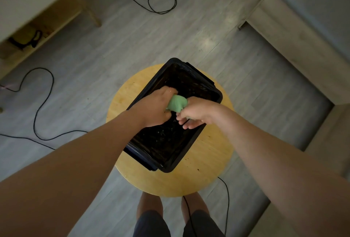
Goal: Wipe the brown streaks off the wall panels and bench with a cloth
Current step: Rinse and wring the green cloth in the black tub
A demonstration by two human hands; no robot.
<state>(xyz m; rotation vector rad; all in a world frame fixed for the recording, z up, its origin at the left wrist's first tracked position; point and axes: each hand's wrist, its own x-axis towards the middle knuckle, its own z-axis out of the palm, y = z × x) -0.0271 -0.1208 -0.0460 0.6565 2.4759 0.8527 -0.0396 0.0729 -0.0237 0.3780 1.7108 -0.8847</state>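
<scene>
A bunched green cloth (177, 103) is held over a black plastic tub (200, 138) that stands on a round wooden stool (210, 168). My left hand (154, 107) grips the cloth's left end with curled fingers. My right hand (197, 112) grips its right end, fingertips pointing down into the tub. The cloth looks twisted between both hands. The tub's inside is dark and glistens with droplets. The wall panels and brown streaks are out of view.
Black cables loop over the grey floor at the left (37, 104), at the top (162, 2) and beside the stool (226, 198). A light wooden bench (43, 22) stands top left. Pale wooden ledges (295, 37) run along the right. My legs stand below the stool.
</scene>
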